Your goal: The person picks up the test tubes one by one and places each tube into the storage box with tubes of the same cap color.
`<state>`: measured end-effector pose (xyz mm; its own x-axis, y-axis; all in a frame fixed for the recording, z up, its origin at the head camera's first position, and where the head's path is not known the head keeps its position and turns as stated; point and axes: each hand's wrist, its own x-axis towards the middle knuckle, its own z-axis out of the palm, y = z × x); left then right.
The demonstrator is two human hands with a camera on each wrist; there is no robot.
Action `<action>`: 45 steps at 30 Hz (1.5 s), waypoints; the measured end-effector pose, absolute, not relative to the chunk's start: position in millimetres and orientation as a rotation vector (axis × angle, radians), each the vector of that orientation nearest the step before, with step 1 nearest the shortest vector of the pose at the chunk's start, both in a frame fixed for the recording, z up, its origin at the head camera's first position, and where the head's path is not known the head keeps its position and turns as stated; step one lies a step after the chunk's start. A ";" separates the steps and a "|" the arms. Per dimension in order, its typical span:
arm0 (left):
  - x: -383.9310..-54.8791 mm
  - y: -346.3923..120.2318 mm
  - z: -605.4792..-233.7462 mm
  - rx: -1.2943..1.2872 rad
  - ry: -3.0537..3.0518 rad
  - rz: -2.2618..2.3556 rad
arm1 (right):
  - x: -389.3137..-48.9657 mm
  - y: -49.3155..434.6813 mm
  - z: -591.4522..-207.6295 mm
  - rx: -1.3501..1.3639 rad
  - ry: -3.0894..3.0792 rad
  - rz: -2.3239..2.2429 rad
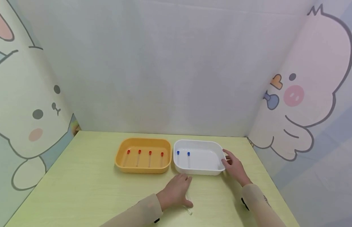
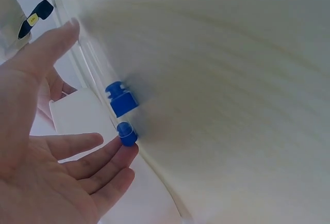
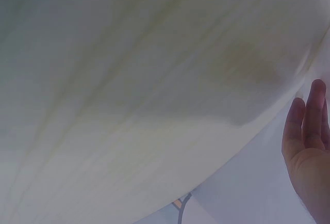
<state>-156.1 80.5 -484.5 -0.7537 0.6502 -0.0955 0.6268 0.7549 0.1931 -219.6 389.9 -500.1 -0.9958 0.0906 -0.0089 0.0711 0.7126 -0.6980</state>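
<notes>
My left hand (image 1: 176,191) is low over the table in front of the white tray (image 1: 198,172), its thumb and fingers spread. Beneath it lie clear tubes (image 1: 189,212), mostly hidden by the hand in the head view. Two blue caps (image 2: 122,100) show on them in the left wrist view, and the fingertips touch the nearer one. At the white tray's right end, my right hand (image 1: 235,167) rests its fingers on the rim. In the right wrist view its fingers (image 3: 312,115) look extended, lightly bent. Two blue-capped tubes (image 1: 189,160) lie inside the white tray.
Left of the white tray stands a yellow tray (image 1: 143,170) holding several red-capped tubes (image 1: 149,159). Both trays sit toward the back of the pale green table (image 1: 88,186). A curtain (image 1: 159,69) hangs behind, with cartoon-printed panels on either side.
</notes>
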 end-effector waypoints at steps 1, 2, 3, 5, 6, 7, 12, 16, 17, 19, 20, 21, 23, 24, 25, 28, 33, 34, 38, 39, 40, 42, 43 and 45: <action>-156.2 81.4 -485.5 1.020 2.789 0.229 | -219.4 390.1 -500.2 -0.135 -2.881 1.173; -156.4 82.2 -486.5 1.023 2.788 0.231 | -219.3 390.2 -500.1 -0.134 -2.878 1.174; -156.4 83.0 -487.1 1.027 2.787 0.232 | -219.1 390.1 -499.7 -0.134 -2.877 1.172; -156.4 83.8 -488.4 1.041 2.791 0.227 | -218.6 390.0 -499.4 -0.131 -2.876 1.171; -156.5 84.0 -488.9 1.045 2.793 0.229 | -218.5 390.0 -499.4 -0.132 -2.877 1.171; -156.7 84.0 -489.5 1.052 2.799 0.225 | -218.7 389.5 -499.2 -0.130 -2.876 1.173; -157.3 84.3 -488.0 1.103 2.825 0.228 | -219.0 388.4 -499.1 -0.123 -2.874 1.166; -159.0 85.7 -478.8 1.173 2.837 0.236 | -219.4 387.9 -500.0 -0.117 -2.861 1.159; -159.9 86.1 -475.3 1.185 2.835 0.240 | -219.3 387.9 -500.1 -0.111 -2.855 1.158; -161.4 86.5 -466.8 1.196 2.817 0.261 | -219.0 387.8 -500.1 -0.102 -2.847 1.154; -162.2 86.5 -462.6 1.202 2.806 0.274 | -218.9 387.6 -500.1 -0.102 -2.838 1.155; -163.3 86.6 -458.0 1.209 2.798 0.284 | -219.0 387.8 -500.1 -0.099 -2.837 1.152; -165.5 86.3 -449.3 1.229 2.790 0.293 | -218.8 388.0 -499.6 -0.096 -2.840 1.151; -166.8 86.1 -445.3 1.238 2.786 0.298 | -218.9 387.9 -499.4 -0.102 -2.843 1.154; -168.3 86.1 -441.4 1.246 2.783 0.302 | -219.2 388.0 -499.3 -0.106 -2.846 1.157; -174.1 86.3 -430.4 1.236 2.775 0.335 | -219.6 388.1 -499.8 -0.114 -2.857 1.169; -190.4 87.4 -418.9 1.164 2.742 0.439 | -220.1 387.7 -501.6 -0.117 -2.853 1.192; -194.6 87.7 -417.6 1.157 2.738 0.460 | -220.1 387.7 -501.7 -0.120 -2.852 1.194; -210.8 88.5 -413.1 1.132 2.719 0.553 | -220.1 388.3 -502.2 -0.131 -2.850 1.179; -214.5 88.7 -411.9 1.129 2.718 0.570 | -220.0 388.1 -502.0 -0.134 -2.850 1.179; -217.9 88.9 -410.6 1.128 2.717 0.586 | -219.9 387.9 -501.7 -0.124 -2.849 1.177; -224.8 89.7 -408.5 1.134 2.720 0.600 | -220.1 387.5 -501.8 -0.126 -2.850 1.181; -228.3 90.5 -407.5 1.137 2.721 0.599 | -220.1 387.0 -501.8 -0.128 -2.850 1.185; -235.6 92.8 -405.5 1.134 2.721 0.588 | -220.6 387.0 -502.3 -0.127 -2.855 1.188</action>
